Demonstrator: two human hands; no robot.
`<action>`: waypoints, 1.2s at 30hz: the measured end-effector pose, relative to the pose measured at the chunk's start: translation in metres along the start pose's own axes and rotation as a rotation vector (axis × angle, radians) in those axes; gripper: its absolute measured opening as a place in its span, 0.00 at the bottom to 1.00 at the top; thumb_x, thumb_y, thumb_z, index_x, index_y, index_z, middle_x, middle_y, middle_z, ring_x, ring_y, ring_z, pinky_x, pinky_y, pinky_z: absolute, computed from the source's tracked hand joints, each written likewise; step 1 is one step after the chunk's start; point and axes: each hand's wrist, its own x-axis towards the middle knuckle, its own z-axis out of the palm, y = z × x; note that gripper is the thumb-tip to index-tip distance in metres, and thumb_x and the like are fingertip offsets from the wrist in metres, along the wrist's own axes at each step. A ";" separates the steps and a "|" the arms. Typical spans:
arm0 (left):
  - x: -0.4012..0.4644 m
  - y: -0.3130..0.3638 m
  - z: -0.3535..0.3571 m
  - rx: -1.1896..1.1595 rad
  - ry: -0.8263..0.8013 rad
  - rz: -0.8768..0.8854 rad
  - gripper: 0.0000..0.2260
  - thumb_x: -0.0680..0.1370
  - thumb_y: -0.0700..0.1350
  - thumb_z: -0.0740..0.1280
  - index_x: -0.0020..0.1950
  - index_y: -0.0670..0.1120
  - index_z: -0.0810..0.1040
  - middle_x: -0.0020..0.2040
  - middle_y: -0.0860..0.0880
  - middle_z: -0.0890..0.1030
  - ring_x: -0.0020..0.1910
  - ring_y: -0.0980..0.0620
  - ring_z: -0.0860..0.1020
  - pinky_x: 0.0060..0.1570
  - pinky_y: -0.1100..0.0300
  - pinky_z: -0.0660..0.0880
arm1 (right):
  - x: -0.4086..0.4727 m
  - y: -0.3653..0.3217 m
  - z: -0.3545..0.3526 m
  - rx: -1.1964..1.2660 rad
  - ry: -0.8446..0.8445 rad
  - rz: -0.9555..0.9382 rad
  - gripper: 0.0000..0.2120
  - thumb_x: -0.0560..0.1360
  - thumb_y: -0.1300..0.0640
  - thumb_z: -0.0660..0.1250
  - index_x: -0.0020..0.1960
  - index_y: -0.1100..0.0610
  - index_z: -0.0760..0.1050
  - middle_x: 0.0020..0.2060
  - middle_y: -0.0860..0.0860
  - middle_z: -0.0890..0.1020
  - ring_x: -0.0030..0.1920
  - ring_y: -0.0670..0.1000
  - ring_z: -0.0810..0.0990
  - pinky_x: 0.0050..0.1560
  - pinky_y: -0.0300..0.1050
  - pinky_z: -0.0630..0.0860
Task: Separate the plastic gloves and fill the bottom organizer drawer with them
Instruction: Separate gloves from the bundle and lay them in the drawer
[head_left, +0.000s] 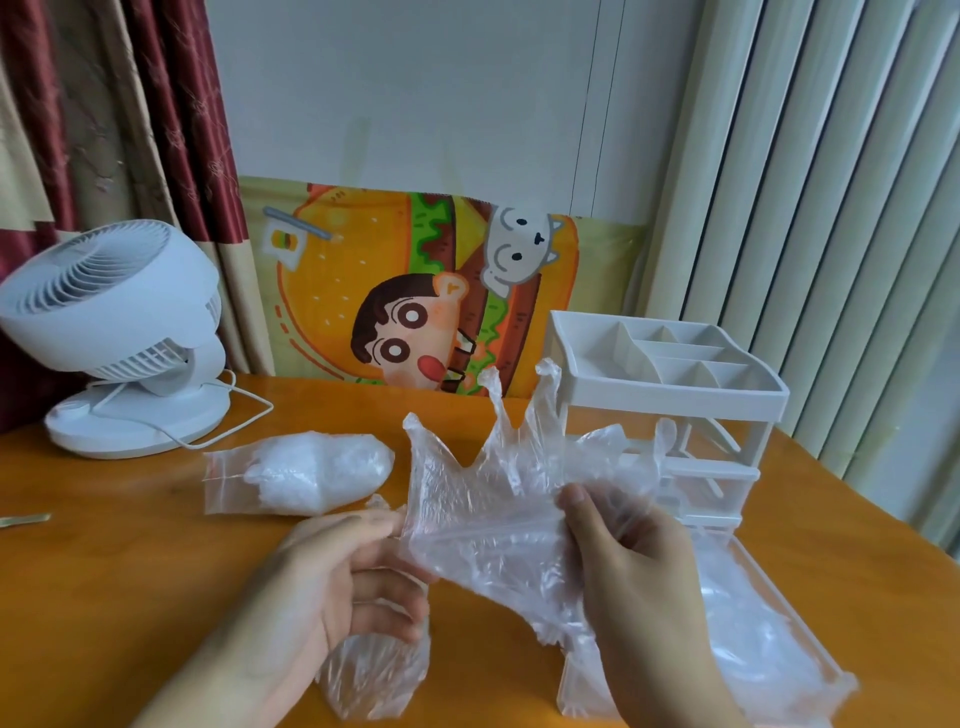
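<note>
A pulled-out clear drawer (769, 644) of the white organizer (670, 384) is filled with crumpled plastic gloves; a zip bag (296, 475) of more lies on the table (130, 551). One glove (483, 499) is pinched above the table between right hand (639, 571) and left hand (332, 577), fingers curled

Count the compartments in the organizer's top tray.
5 visible in the tray: a long one at left, two at the back, two at the front. Walls may hide further divisions.

Clear gloves (483, 499) — white organizer (670, 384), orange table (130, 545)
</note>
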 end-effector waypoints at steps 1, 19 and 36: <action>0.000 -0.002 0.000 0.022 0.005 -0.017 0.12 0.79 0.41 0.68 0.49 0.32 0.84 0.40 0.30 0.80 0.32 0.37 0.79 0.31 0.49 0.80 | 0.000 -0.001 0.000 -0.006 -0.009 -0.002 0.11 0.83 0.56 0.69 0.44 0.55 0.86 0.28 0.45 0.82 0.29 0.41 0.79 0.31 0.33 0.73; -0.003 -0.016 0.010 0.105 0.050 -0.084 0.32 0.66 0.57 0.84 0.61 0.39 0.82 0.55 0.38 0.86 0.56 0.39 0.85 0.65 0.38 0.76 | -0.008 -0.006 0.005 -0.136 -0.152 -0.025 0.10 0.80 0.55 0.72 0.41 0.54 0.85 0.27 0.45 0.83 0.29 0.41 0.81 0.31 0.32 0.73; -0.013 -0.016 0.025 0.414 0.411 0.390 0.24 0.74 0.69 0.66 0.40 0.49 0.85 0.28 0.47 0.75 0.30 0.51 0.75 0.35 0.56 0.72 | -0.011 0.003 0.013 -0.156 -0.215 0.223 0.18 0.73 0.49 0.79 0.36 0.60 0.77 0.28 0.57 0.80 0.29 0.54 0.80 0.34 0.48 0.75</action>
